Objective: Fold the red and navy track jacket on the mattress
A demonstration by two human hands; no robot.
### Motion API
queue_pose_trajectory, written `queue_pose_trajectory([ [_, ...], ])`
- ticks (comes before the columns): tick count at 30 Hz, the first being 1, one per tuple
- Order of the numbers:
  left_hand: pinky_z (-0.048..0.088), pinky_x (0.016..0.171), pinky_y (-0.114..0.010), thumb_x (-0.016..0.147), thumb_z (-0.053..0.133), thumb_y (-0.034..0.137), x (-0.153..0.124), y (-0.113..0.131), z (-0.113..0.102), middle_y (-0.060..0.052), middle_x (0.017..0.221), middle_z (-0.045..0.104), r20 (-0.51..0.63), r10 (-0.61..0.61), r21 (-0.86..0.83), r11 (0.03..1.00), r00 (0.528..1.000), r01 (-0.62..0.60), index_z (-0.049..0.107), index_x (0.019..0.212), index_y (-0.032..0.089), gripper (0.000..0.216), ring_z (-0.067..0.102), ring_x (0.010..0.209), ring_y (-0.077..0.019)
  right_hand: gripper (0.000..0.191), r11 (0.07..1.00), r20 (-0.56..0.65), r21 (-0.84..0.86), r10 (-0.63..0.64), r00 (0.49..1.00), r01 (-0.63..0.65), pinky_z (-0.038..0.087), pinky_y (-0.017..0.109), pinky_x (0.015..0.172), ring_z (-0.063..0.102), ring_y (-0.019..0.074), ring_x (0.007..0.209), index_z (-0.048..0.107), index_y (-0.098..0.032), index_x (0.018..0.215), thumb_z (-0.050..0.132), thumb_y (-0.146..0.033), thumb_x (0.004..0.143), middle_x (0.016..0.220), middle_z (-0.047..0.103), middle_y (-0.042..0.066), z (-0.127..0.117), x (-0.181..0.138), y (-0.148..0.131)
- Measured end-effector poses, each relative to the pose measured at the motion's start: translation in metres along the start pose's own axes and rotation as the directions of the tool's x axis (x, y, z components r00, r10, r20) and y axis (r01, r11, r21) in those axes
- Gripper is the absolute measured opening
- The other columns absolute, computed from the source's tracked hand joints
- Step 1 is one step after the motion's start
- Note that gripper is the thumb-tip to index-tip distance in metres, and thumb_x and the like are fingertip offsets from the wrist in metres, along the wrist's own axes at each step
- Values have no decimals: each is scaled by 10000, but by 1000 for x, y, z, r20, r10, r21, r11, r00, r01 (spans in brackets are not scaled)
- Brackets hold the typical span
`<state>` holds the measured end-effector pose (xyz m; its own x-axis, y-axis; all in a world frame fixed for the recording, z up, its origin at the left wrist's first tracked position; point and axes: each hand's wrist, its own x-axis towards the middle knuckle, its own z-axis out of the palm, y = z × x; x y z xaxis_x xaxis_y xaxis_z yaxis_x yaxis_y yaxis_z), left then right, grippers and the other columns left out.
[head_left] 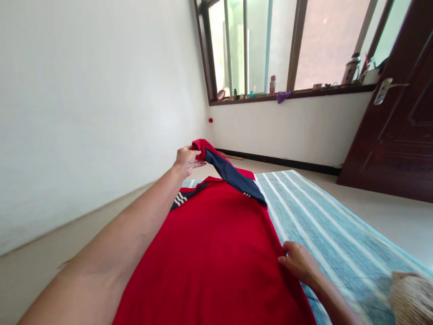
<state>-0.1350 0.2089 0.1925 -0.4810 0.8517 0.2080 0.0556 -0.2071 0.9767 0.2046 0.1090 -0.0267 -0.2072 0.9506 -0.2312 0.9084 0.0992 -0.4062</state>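
A red long-sleeved top [209, 243] with navy panels and white stripes lies spread on a striped blue cloth [314, 207]. At the far end, my left hand [187, 160] is closed round the red cuff of one sleeve. That sleeve is lifted and slants across the shoulder, its navy side showing. My right hand [298, 259] pinches the top's right side edge, low over the blue cloth. The other sleeve is partly hidden behind my left arm.
A beige knitted item [411, 298] lies at the lower right. White walls [84, 99] stand left and ahead. The window sill [257, 98] carries small bottles, a purple cloth [283, 96] and a flask [352, 68]. A dark red door [395, 135] is at the right.
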Motion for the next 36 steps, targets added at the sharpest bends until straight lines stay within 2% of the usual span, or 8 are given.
queue_pose_trajectory([
  [4, 560, 725, -473, 671, 558, 23, -11, 19, -50, -6, 627, 655, -104, 18, 46, 999, 994, -14, 597, 901, 140, 261, 655, 547, -185, 220, 996, -55, -55, -70, 996, 67, 378, 269, 648, 671, 238, 910, 657, -179, 893, 484, -185, 759, 942, 720, 109, -5, -17, -31],
  [8, 561, 714, -445, 724, 535, -2, -22, 22, -99, 2, 613, 650, -221, 6, 83, 996, 975, 12, 585, 906, 133, 232, 648, 551, -171, 283, 974, -48, -180, -150, 987, 139, 428, 291, 692, 677, 273, 942, 676, -162, 967, 475, -140, 768, 978, 719, 143, -6, -32, -73],
  [15, 575, 643, -372, 746, 540, -3, -47, -23, -159, 28, 530, 622, -369, -87, 134, 980, 925, 146, 563, 853, 131, 173, 624, 516, -145, 347, 921, 18, -279, -279, 960, 273, 496, 334, 736, 689, 294, 935, 705, -132, 988, 457, -33, 766, 976, 720, 163, 7, -42, -103],
  [20, 560, 549, -304, 723, 574, 26, -66, -58, -170, 24, 508, 625, -371, -180, 159, 954, 911, 253, 566, 855, 151, 182, 616, 478, -153, 331, 914, 59, -283, -285, 957, 290, 501, 331, 739, 685, 297, 952, 712, -123, 976, 493, -30, 745, 993, 715, 172, 1, -40, -109],
  [26, 558, 543, -295, 697, 608, 54, -81, -69, -169, 14, 538, 657, -352, -210, 182, 941, 912, 287, 577, 862, 169, 204, 636, 504, -165, 291, 905, 60, -295, -304, 951, 308, 496, 327, 749, 680, 289, 941, 699, -124, 986, 525, -82, 756, 988, 715, 155, 4, -43, -108],
  [32, 545, 518, -296, 659, 641, 60, -104, -82, -183, -8, 555, 677, -350, -263, 226, 908, 899, 354, 593, 820, 175, 204, 655, 510, -198, 391, 871, -118, -320, -428, 896, 374, 504, 382, 803, 658, 301, 958, 618, -137, 1186, 617, -184, 798, 1084, 689, 147, 25, -80, -63],
  [34, 541, 512, -287, 667, 641, 70, -115, -89, -189, -5, 562, 681, -357, -279, 236, 896, 891, 375, 593, 812, 182, 190, 661, 515, -198, 382, 879, -148, -331, -408, 901, 343, 505, 383, 793, 654, 306, 960, 628, -158, 1166, 642, -190, 785, 1086, 685, 142, 26, -96, -48],
  [36, 543, 522, -283, 680, 632, 71, -128, -98, -191, -2, 582, 689, -357, -294, 239, 889, 887, 391, 595, 816, 190, 184, 670, 528, -197, 309, 895, -107, -350, -333, 937, 278, 503, 376, 767, 664, 307, 930, 650, -166, 1100, 632, -189, 792, 1038, 697, 139, 23, -109, -39],
])
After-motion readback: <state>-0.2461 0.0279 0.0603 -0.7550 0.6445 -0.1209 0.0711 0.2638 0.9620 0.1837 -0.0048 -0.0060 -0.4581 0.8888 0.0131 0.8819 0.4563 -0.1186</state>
